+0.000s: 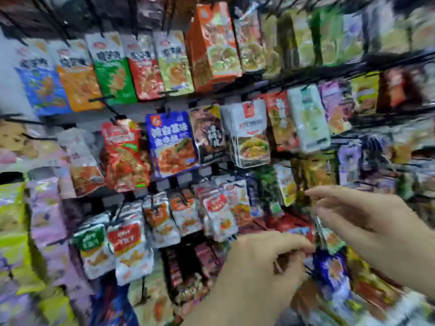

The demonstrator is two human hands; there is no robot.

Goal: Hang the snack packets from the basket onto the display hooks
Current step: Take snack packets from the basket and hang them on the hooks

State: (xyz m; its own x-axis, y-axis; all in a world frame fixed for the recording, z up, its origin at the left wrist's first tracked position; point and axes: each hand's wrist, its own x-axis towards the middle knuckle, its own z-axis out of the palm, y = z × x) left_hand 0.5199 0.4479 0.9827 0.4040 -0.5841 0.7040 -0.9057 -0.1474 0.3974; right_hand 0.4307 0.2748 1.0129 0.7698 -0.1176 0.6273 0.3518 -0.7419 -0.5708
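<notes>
Crowded display hooks [101, 99] behind; left hand [259, 274] curled (hold unclear), right hand [381, 231] spread.

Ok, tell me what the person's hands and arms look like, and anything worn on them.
The left hand and the right hand are both bare, with no gloves. No sleeve, watch or bracelet shows on either arm up to the edge of the picture. The view is too blurred to tell whether any finger bears a ring.

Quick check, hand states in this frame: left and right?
Left hand: fingers curled, tips at a small packet; grip too blurred to tell.
Right hand: open, fingers stretched out, nothing visibly held.
</notes>
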